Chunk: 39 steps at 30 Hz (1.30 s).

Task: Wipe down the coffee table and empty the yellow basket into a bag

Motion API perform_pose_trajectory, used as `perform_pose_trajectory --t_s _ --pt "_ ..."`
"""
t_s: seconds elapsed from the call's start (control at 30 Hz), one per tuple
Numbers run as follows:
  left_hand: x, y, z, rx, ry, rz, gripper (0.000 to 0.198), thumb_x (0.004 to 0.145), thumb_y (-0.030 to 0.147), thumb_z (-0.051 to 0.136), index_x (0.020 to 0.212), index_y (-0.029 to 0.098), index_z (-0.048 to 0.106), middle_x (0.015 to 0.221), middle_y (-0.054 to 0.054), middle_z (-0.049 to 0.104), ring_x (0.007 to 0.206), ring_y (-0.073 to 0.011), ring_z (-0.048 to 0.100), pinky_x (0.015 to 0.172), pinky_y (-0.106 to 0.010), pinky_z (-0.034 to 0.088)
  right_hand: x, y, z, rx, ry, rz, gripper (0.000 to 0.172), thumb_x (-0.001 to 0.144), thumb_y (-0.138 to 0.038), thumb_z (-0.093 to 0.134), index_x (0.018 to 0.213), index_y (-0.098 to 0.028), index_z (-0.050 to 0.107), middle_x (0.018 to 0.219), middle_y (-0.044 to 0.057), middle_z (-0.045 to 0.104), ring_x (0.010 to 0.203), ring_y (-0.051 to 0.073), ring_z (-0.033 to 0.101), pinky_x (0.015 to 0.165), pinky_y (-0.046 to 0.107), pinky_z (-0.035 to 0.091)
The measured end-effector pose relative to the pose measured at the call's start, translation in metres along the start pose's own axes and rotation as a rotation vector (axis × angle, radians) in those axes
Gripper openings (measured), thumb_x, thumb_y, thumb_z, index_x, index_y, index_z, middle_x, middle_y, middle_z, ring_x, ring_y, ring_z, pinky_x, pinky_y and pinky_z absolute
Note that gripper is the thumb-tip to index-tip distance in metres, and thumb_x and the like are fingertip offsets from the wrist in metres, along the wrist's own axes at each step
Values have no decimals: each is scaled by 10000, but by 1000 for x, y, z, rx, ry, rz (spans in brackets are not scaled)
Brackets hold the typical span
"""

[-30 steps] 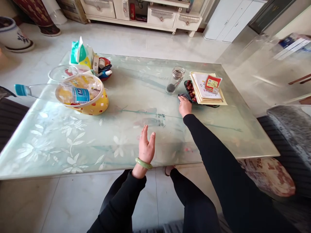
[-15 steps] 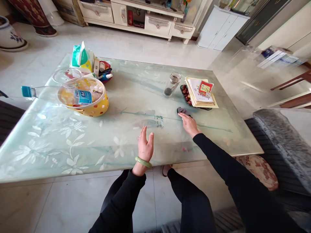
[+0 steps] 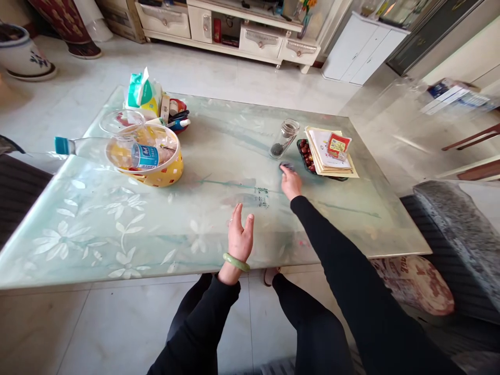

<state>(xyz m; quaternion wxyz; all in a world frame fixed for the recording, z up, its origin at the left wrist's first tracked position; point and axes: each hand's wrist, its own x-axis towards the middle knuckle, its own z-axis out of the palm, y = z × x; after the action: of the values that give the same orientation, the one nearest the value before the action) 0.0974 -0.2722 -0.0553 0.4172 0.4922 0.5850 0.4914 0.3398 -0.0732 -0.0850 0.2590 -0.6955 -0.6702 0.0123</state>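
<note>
My right hand (image 3: 291, 183) presses a small dark grey cloth (image 3: 287, 166) against the glass-topped table (image 3: 219, 156), just in front of a clear glass jar (image 3: 284, 138) with dark contents. Most of the cloth is hidden under the fingers. Over the near edge of the table, my left hand (image 3: 240, 234) is held up with thumb and fingers apart and nothing in it. A green bangle (image 3: 236, 262) circles that wrist. Close to the right hand, a dark tray of reddish-brown round fruit (image 3: 305, 155) lies partly beneath a stack of papers (image 3: 326, 153) topped by a small red packet (image 3: 338, 145).
On the left of the table, a yellow basket (image 3: 166, 172) holds a plastic bottle (image 3: 145, 155) whose blue-capped end juts out. Behind it are a tissue pack (image 3: 142, 94) and a red container of small items (image 3: 179, 112). A grey furry seat (image 3: 457, 224) stands at right.
My right hand has slid the cloth left and slightly away from me across the glass, nearer the jar. The left hand holds nearly the same pose. The whole view has shifted a little.
</note>
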Motion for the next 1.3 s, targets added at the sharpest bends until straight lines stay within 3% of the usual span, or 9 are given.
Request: perform_pose_trajectory --t_s 0.1,0.17,0.27,0.4,0.6,0.8,1.03,1.17,1.3 --pt "2 -3 5 -7 10 0 570 1014 509 575 1492 198 569 1642 -170 519 1581 -329 422 1314 -534 335 -38 -17 3 77 -46 -270 508 1025 -182 365 1421 -199 682 1483 103 671 1366 270 624 1220 512 461" --pt "2 -5 8 -16 9 -14 572 1013 489 573 1498 186 560 1647 -176 512 1582 -320 419 1310 -528 343 -65 -11 -1 100 -98 -398 508 1047 -201 349 1442 -233 666 1498 76 663 1416 238 593 1264 511 416" --pt "1 -5 8 -23 -3 -18 569 1013 477 573 1508 196 551 1653 -164 508 1587 -306 413 1310 -523 344 -84 15 -13 71 -134 -409 516 1042 -219 381 1498 -239 622 1527 73 640 1465 230 556 1284 501 403" --pt "-1 -3 2 -10 2 -18 561 1022 507 574 1506 224 559 1653 -147 511 1593 -313 402 1330 -539 299 -55 42 -15 12 -90 -268 566 1000 -199 416 1544 -183 574 1578 111 587 1509 251 509 1279 491 421" --pt "-1 -1 -2 -11 27 -23 539 1028 507 575 1493 235 576 1641 -144 528 1591 -313 406 1336 -545 285 22 42 10 -10 -24 -26 605 910 -186 506 1499 -78 588 1575 209 565 1479 323 530 1243 533 443" --pt "-2 2 -6 -29 21 -10 555 1028 488 568 1510 214 559 1665 -156 494 1605 -325 380 1328 -548 305 24 34 14 -7 55 -16 535 919 -162 492 1411 -27 653 1572 233 560 1554 333 429 1304 534 342" --pt "0 3 -5 -57 8 -4 559 1022 475 570 1510 203 558 1659 -160 502 1597 -314 396 1328 -541 303 3 -13 15 113 110 109 469 926 -123 452 1317 -65 704 1403 250 683 1355 335 627 1208 547 457" --pt "1 2 5 -76 12 -4 561 1012 507 582 1482 202 578 1634 -170 529 1575 -325 431 1308 -532 344 -30 -66 34 196 46 -79 419 974 -154 461 1300 -148 723 1402 160 708 1336 270 644 1218 461 470" --pt "1 0 13 -46 32 12 564 1011 524 574 1473 201 587 1611 -168 554 1570 -325 438 1309 -525 337 -60 -116 54 363 -57 -338 412 1004 -154 471 1336 -198 710 1442 122 688 1434 252 572 1266 482 421"
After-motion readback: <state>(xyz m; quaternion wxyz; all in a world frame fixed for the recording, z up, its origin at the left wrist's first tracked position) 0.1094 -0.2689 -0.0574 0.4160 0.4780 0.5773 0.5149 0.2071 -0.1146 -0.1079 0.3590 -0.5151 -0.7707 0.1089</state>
